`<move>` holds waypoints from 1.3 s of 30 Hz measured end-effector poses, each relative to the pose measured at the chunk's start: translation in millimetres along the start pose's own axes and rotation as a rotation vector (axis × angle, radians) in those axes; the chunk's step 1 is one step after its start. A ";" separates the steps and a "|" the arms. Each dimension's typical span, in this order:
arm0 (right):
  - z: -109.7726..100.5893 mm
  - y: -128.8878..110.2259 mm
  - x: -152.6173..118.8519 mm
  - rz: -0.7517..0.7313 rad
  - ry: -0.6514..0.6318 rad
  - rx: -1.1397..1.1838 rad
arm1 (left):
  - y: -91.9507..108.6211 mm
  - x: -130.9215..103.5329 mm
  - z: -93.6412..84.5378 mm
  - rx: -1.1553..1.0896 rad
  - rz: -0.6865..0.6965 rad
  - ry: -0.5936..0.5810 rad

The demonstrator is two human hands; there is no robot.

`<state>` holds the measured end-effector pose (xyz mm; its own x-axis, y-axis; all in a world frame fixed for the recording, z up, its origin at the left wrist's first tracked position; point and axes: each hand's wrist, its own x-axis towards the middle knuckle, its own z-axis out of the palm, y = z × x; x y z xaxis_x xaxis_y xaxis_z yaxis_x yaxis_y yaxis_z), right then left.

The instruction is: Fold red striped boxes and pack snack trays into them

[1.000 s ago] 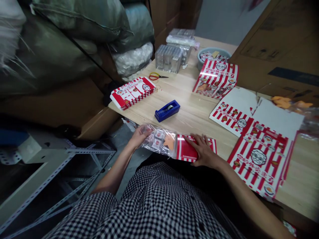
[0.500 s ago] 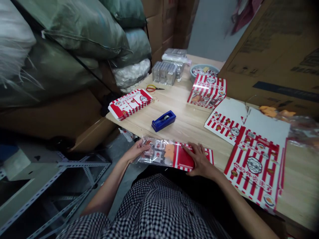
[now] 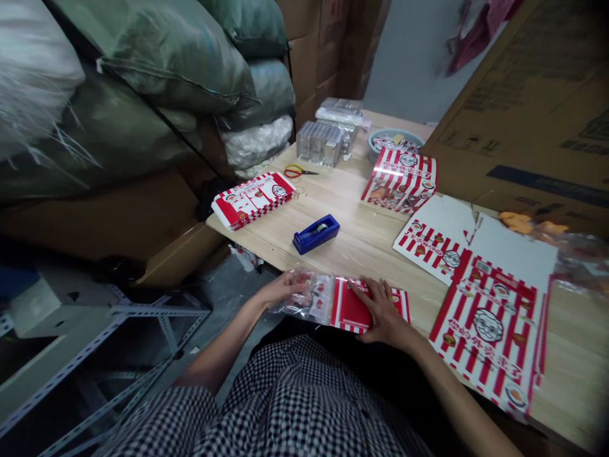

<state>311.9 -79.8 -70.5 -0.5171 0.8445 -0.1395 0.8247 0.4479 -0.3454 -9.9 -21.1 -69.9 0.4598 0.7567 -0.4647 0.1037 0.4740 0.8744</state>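
Note:
A clear plastic bag (image 3: pixel 307 304) of small packed pieces lies at the table's front edge, its right part inside a red-and-white striped carton (image 3: pixel 345 308). My left hand (image 3: pixel 281 289) grips the bag's left end. Spread over the carton's top is my right hand (image 3: pixel 383 312), fingers apart and pressing on it. Just beyond them sits a blue tape dispenser (image 3: pixel 316 233). The orange pieces in the bag are hidden now.
Folded striped cartons (image 3: pixel 254 200) are stacked at the left, near scissors (image 3: pixel 299 171). Flat striped sheets (image 3: pixel 485 324) cover the right side. Behind are clear boxes (image 3: pixel 320 143), a grey basin (image 3: pixel 373 152) and an upright striped carton (image 3: pixel 402 178).
My left hand has moved right with the bag, which now sits deeper in the carton. My right hand stays on the carton. The view has shifted slightly.

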 end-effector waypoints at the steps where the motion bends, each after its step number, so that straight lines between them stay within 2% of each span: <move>1: -0.9 -1.1 0.6 0.009 0.001 0.001 | 0.5 4.0 9.1 0.011 0.013 0.015; 3: -2.8 -3.3 1.8 0.023 0.012 0.007 | 2.1 5.1 22.9 0.034 0.046 0.063; 5: -4.5 -4.6 2.4 0.029 0.031 0.023 | 6.0 -2.8 26.1 0.136 0.102 0.159; 9: -7.6 -5.1 1.8 0.055 0.101 0.072 | 22.8 -26.3 9.6 0.496 0.260 0.393; 11: -10.8 -8.2 1.3 0.062 0.155 0.097 | 34.1 -32.2 7.4 0.555 0.300 0.419; 13: -15.7 -15.2 1.2 0.063 0.218 0.128 | 46.1 -32.6 17.1 0.533 0.338 0.382; 15: -21.4 -25.0 1.5 0.068 0.291 0.158 | 58.4 -29.4 36.0 0.531 0.406 0.328; 19: -28.3 -39.7 1.5 0.139 0.474 0.196 | 81.0 -19.2 74.3 0.777 0.629 0.267; 24: -24.3 -42.8 3.1 0.283 0.781 0.226 | 106.1 -9.8 98.2 0.949 0.826 0.093; 25: -22.8 -44.9 4.8 0.315 0.854 0.238 | 110.5 -9.1 103.1 0.965 0.860 0.099; 27: -20.5 -52.1 8.9 0.385 1.013 0.262 | 117.7 -8.4 114.6 0.932 0.914 0.190; 28: -20.1 -56.7 10.6 0.424 1.093 0.274 | 120.6 -7.9 120.9 0.866 0.920 0.230; 30: -22.5 -65.8 10.6 0.487 1.218 0.332 | 125.9 -6.3 132.4 0.660 0.872 0.228; 33: -36.6 -72.5 -3.6 0.476 1.270 0.624 | 135.1 -2.7 143.2 0.431 0.760 0.088; 36: -59.8 -66.5 -27.1 0.400 1.284 0.976 | 144.1 2.8 147.0 0.439 0.720 -0.078; 39: -76.8 -54.9 -38.0 0.404 1.320 1.118 | 145.8 11.0 149.3 0.456 0.694 -0.172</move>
<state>303.9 -113.8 25.1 0.6339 0.7456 0.2056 0.0157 0.2534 -0.9672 142.0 -10.9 73.3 0.6746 0.7124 0.1935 0.0767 -0.3284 0.9414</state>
